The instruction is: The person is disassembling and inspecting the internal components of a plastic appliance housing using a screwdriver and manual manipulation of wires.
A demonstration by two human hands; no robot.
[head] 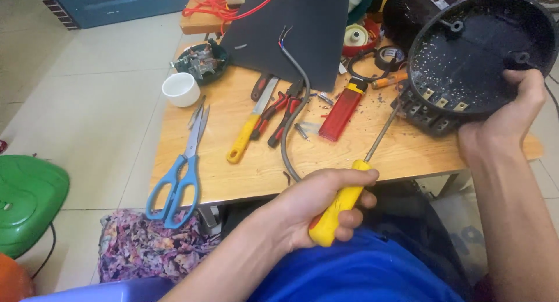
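My left hand (317, 206) grips the yellow handle of a screwdriver (340, 206), low in the middle of the view. Its thin metal shaft slants up and right, and the tip meets the slotted rim of a round black plastic housing (466, 57). My right hand (509, 118) holds that housing by its lower right edge, tilted so its hollow inside faces me. Pale specks lie inside the housing.
A small wooden table (244, 168) carries blue-handled scissors (180, 174), a yellow-handled knife (249, 129), red-handled pliers (278, 113), a red box cutter (343, 110), a white cup (181, 89), a grey cable (291, 121) and a dark board (291, 28). A green stool (26, 200) stands at the left.
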